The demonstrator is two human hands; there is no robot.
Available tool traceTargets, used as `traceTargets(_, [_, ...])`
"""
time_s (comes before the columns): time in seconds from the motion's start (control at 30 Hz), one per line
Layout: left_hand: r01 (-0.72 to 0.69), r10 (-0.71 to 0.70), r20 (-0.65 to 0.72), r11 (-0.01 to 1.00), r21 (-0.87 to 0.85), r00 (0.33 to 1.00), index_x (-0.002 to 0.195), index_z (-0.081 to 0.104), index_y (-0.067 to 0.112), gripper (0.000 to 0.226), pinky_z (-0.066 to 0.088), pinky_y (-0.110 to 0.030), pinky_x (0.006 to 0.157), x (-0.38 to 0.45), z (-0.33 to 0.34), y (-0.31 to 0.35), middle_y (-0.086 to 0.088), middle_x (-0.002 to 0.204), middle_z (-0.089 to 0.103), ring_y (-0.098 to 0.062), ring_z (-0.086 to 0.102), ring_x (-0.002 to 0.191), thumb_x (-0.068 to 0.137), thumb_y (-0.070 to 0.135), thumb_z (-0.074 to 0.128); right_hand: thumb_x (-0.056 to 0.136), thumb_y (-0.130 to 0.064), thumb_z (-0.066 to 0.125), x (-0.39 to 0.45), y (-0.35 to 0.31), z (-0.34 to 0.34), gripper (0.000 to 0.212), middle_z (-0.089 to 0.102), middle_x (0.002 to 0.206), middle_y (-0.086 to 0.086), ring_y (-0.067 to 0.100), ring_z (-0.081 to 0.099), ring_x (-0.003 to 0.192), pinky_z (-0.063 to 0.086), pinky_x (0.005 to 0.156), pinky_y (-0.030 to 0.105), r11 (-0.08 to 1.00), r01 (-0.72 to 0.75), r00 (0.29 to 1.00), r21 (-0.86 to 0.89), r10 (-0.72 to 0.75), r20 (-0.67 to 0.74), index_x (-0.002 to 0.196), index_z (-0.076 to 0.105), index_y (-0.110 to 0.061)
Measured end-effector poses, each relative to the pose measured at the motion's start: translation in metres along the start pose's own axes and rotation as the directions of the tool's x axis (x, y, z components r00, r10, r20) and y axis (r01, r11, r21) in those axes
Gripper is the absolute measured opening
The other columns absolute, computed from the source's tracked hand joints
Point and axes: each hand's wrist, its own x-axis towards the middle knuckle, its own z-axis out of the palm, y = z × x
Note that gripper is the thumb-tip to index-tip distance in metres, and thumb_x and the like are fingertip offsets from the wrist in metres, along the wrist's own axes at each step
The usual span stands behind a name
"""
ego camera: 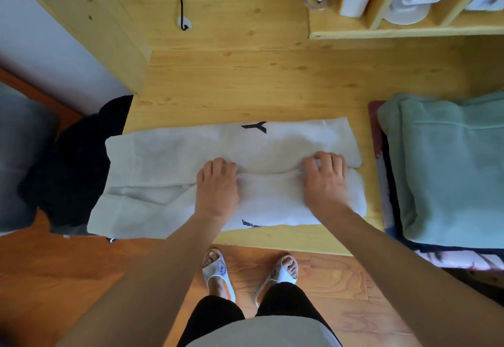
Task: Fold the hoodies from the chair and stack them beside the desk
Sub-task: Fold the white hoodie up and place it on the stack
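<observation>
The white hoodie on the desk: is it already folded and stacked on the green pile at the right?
No, the white hoodie lies spread on the desk under both hands, apart from the green pile.

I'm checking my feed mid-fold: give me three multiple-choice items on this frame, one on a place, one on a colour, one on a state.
1. Where is the folded stack of clothes?
A. at the desk's right end
B. on the floor
C. on the shelf

2. What colour is the stack's top garment?
A. red
B. pale green
C. yellow

3. What are the hands doing?
A. hanging idle
B. resting on the hoodie
C. holding a cable

Key: A, the stack sits right of the white cotton hoodie on the wooden desk; B, its top is pale green; B, left hand and right hand lie on the hoodie's fold.
</observation>
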Motion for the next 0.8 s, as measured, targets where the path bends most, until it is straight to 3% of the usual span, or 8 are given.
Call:
traceTargets(0.1, [0.08,-0.08,-0.025,0.997,-0.017,0.996,0.108,0.064,0.014,0.017,0.045,-0.047,0.086,-0.005,0.014,-0.005,-0.011,0.111,0.059,-0.038,0.056,0.102,0.091,0.019,0.065,0.086,-0.01,0.058,-0.009,-0.039,-0.005,0.038,0.051,0.136,0.018,0.042,0.042,0.129,0.034,0.11,0.056,0.995,0.042,0.995,0.088,-0.034,-0.091,0.125,0.06,-0.01])
traceTargets(0.23, [0.059,-0.056,0.057,0.997,-0.053,0.997,0.11,0.063,0.016,0.031,0.046,-0.048,0.087,0.0,0.007,-0.004,-0.009,0.114,0.06,-0.036,0.055,0.105,0.095,0.035,0.043,0.098,-0.041,0.03,-0.011,-0.099,0.02,0.054,0.041,0.153,0.012,0.038,0.032,0.143,0.026,0.118,0.054,0.972,0.216,0.961,0.09,-0.228,0.155,0.141,0.05,-0.016])
traceTargets(0.3, [-0.034,0.039,0.031,0.99,-0.135,0.999,0.107,0.064,0.017,0.038,0.05,-0.047,0.08,0.002,-0.005,-0.029,-0.009,0.108,0.062,-0.034,0.058,0.099,0.097,0.04,0.036,0.098,-0.042,0.029,-0.007,-0.106,0.038,0.053,0.041,0.154,0.009,0.035,0.031,0.143,0.024,0.118,0.051,0.979,0.198,0.954,0.053,-0.204,0.221,0.14,0.051,-0.018])
traceTargets(0.4, [-0.23,0.231,0.017,0.971,-0.073,0.973,0.093,0.062,0.012,0.035,0.052,-0.043,0.062,-0.002,-0.026,-0.106,-0.009,0.085,0.062,-0.034,0.063,0.076,0.099,0.035,0.037,0.097,-0.038,0.038,-0.005,-0.103,0.048,0.044,0.048,0.149,0.006,0.032,0.037,0.14,0.025,0.115,0.048,0.988,0.153,0.971,0.036,-0.157,0.178,0.132,0.057,-0.021])
traceTargets(0.53, [-0.21,0.138,0.424,0.969,0.127,0.895,0.1,0.058,0.025,0.056,0.038,-0.039,0.097,-0.016,-0.041,-0.224,0.006,0.096,0.062,-0.021,0.063,0.093,0.096,0.055,0.011,0.095,-0.045,0.041,-0.003,-0.105,0.047,0.042,0.054,0.142,0.006,0.033,0.041,0.134,0.031,0.111,0.05,0.986,0.116,0.985,0.121,-0.13,0.113,0.12,0.063,-0.021])
traceTargets(0.6, [-0.265,0.148,0.491,0.948,0.177,0.858,0.101,0.054,0.031,0.053,0.032,-0.037,0.103,-0.025,-0.044,-0.257,0.015,0.096,0.057,-0.013,0.06,0.095,0.096,0.059,0.01,0.093,-0.051,0.039,0.001,-0.109,0.044,0.047,0.057,0.134,0.005,0.034,0.044,0.128,0.035,0.106,0.05,0.983,0.059,0.991,0.174,-0.079,0.11,0.114,0.067,-0.02])
traceTargets(0.67, [-0.311,0.205,0.435,0.931,0.189,0.877,0.096,0.058,0.03,0.053,0.033,-0.036,0.096,-0.031,-0.051,-0.268,0.016,0.089,0.054,-0.013,0.06,0.087,0.098,0.055,0.011,0.094,-0.052,0.035,0.003,-0.111,0.039,0.05,0.06,0.125,0.004,0.033,0.047,0.121,0.038,0.101,0.048,0.975,0.03,0.993,0.222,-0.054,0.102,0.108,0.068,-0.017])
traceTargets(0.8, [-0.148,0.149,0.011,0.973,0.179,0.989,0.084,0.058,0.018,0.045,0.038,-0.041,0.082,-0.025,-0.078,-0.279,0.004,0.08,0.048,-0.023,0.05,0.076,0.105,0.034,0.022,0.099,-0.043,0.031,0.003,-0.114,0.029,0.047,0.063,0.103,0.008,0.032,0.055,0.105,0.036,0.093,0.039,0.968,0.063,0.996,0.243,-0.075,0.04,0.1,0.063,-0.009])
